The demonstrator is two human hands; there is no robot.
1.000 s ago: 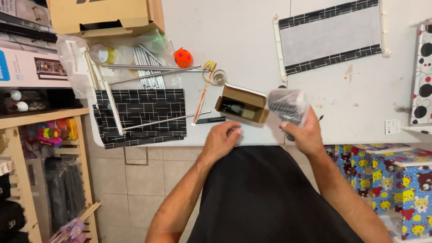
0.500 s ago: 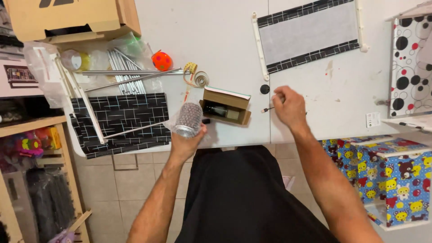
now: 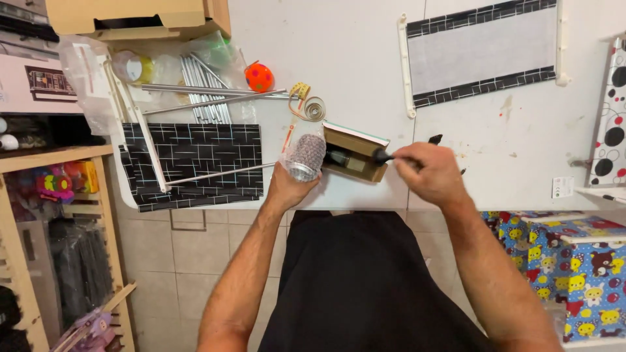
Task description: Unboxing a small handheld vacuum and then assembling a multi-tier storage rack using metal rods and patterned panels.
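Note:
My left hand [image 3: 287, 188] grips a glittery silver cup-shaped object [image 3: 305, 157] at the near edge of the white table [image 3: 339, 78]. My right hand [image 3: 427, 173] holds a slim black pen-like tool [image 3: 391, 154], its tip pointing left at a small open brown cardboard box [image 3: 355, 153] lying on the table between the two hands. A dark item sits inside the box. The silver object touches or nearly touches the box's left end.
A black grid-patterned sheet [image 3: 195, 163] with metal rods [image 3: 208, 98] lies at the left. An orange spotted ball [image 3: 259, 77], a coiled tape measure [image 3: 313, 107], a cardboard carton [image 3: 130, 16] and a black-bordered panel [image 3: 482, 52] lie farther back. A wooden shelf [image 3: 39, 195] stands left.
The silver object passed from my right hand to my left. My right hand picked up the black tool and brought it left to the box.

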